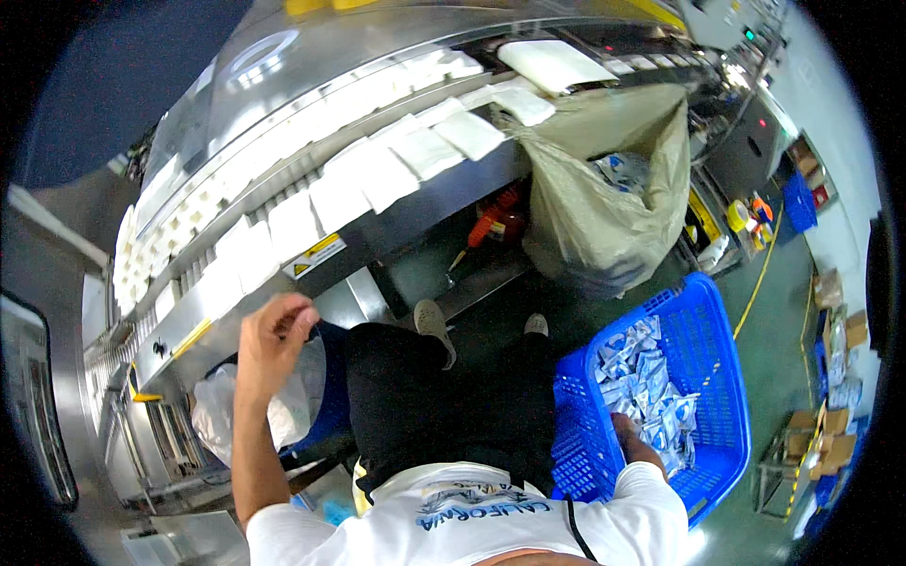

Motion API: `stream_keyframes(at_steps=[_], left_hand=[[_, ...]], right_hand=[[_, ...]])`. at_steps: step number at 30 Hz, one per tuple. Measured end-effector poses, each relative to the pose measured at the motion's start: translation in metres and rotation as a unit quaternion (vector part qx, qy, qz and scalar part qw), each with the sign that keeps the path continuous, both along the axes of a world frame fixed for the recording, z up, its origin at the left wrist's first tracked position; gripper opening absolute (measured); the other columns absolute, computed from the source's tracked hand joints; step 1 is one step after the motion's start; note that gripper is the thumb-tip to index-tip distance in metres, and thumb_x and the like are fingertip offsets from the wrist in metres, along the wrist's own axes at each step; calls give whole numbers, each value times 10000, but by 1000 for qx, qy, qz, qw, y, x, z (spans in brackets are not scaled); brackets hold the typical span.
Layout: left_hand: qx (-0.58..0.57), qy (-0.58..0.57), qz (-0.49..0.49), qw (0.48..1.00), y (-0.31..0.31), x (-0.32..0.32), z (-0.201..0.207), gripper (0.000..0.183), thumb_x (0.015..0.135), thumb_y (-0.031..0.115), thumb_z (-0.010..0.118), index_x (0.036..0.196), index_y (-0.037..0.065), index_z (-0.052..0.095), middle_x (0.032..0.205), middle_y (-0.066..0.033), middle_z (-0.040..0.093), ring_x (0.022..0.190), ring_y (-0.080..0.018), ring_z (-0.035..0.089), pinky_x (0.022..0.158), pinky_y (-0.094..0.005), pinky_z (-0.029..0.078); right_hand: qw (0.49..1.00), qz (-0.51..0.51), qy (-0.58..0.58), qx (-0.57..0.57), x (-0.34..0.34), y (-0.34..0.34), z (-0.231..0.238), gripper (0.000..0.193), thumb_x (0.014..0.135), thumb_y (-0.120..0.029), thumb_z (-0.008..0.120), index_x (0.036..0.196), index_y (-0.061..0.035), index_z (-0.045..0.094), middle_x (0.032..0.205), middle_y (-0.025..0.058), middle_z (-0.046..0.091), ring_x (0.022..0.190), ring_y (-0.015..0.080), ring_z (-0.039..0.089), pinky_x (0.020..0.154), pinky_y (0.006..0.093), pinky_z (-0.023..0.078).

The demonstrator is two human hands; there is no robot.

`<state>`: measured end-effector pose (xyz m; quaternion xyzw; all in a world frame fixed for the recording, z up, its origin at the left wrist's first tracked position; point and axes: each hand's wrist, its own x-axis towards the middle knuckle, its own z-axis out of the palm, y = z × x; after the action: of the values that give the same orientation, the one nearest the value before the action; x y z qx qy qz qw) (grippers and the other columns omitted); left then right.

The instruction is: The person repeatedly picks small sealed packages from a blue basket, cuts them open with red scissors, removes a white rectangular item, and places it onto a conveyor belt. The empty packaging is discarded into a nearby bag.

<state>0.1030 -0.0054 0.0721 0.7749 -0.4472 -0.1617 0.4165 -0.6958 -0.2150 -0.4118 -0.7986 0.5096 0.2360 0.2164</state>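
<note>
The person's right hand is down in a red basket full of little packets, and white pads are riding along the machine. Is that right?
Not quite. The basket is blue, not red, as the head view shows. The rest holds: the right hand reaches down into it among the small blue-and-white packets, and white pads lie in a row along the machine's conveyor.

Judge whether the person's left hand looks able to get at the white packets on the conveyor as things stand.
Probably yes. The left hand is raised just below the conveyor's edge, with the nearest white packets lying uncovered just above it and nothing between.
</note>
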Motion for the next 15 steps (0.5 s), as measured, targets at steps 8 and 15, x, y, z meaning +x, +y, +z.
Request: stream_keyframes(at_steps=[8, 15], left_hand=[[71, 4, -56, 996, -10, -59, 1, 144, 940, 68, 724, 1003, -53, 676, 800, -97, 693, 682, -131, 641, 627, -271, 511], [65, 44, -166, 983, -42, -92, -15, 162, 931, 91, 760, 1027, -28, 705, 845, -105, 735, 744, -136, 700, 682, -282, 556]], right_hand=[[1000, -18, 12, -9, 60, 51, 50, 292, 888, -390, 666, 983, -129, 757, 963, 152, 733, 1035, 322, 722, 892, 480, 577], [998, -39, 40, 1, 5, 14, 72, 382, 693, -287, 815, 1028, -112, 769, 975, 183, 758, 905, 354, 744, 794, 456, 600]])
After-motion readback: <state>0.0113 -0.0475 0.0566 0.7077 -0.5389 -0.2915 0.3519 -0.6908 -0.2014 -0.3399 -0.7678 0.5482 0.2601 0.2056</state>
